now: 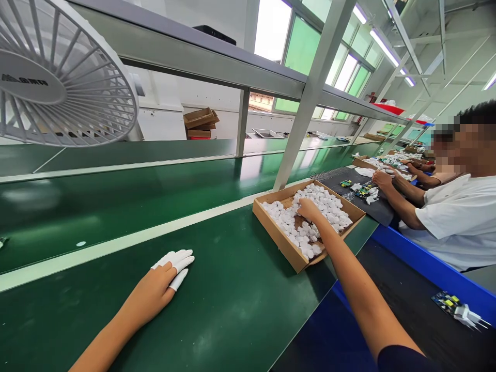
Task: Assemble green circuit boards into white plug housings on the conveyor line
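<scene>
My left hand (pixel 166 276) lies on the green tabletop (pixel 225 289) with its fingers stretched out and nothing in it. White finger covers sit on several of its fingertips. Over to the right, my right hand (pixel 310 210) reaches into a shallow cardboard box (pixel 284 249) holding many small white pieces (pixel 329 204). The fingers of that hand are bent down among the pieces and look closed. Its fingertips blend with the white pieces, so what they grip, if anything, cannot be made out.
A white fan (pixel 65 77) stands at the upper left. A slanted metal post (pixel 298 129) rises behind the box. At the right, a co-worker (pixel 453 217) handles parts beside circuit boards (pixel 366 192) on a black mat. Another circuit board (pixel 445 302) lies in a blue-edged channel (pixel 437 263).
</scene>
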